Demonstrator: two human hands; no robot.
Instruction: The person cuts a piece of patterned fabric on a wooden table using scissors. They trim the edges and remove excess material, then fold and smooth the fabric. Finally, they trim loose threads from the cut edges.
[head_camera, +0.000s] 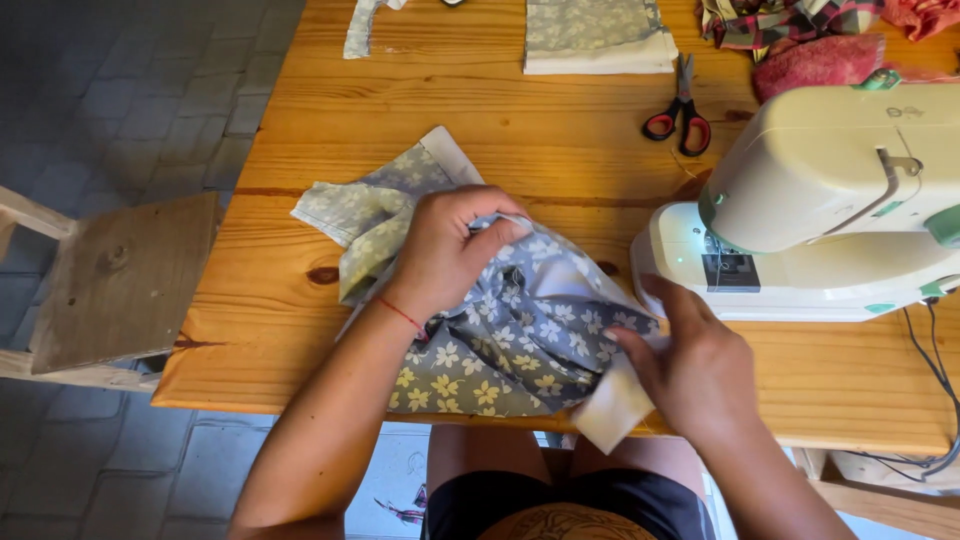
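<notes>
A pale wooden surface (480, 110) stands over grey floor tiles. On its near edge lies a crumpled grey cotton cloth printed with white and yellow flowers (500, 345). The left hand (445, 250) pinches a fold of it; the right hand (690, 365) grips its white-lined corner. A cream and green sewing machine (830, 190) sits just beside, red-handled scissors (682, 115) behind.

Sewing machine (830, 200), red-handled scissors (682, 112), folded cloth (597, 38), wooden table (400, 110)

Warm daylight is flooding the wooden desk (500, 110) evenly, casting only soft shadows. The sewing machine (830, 190) is glaring pale at right, and edges are bowing slightly.
</notes>
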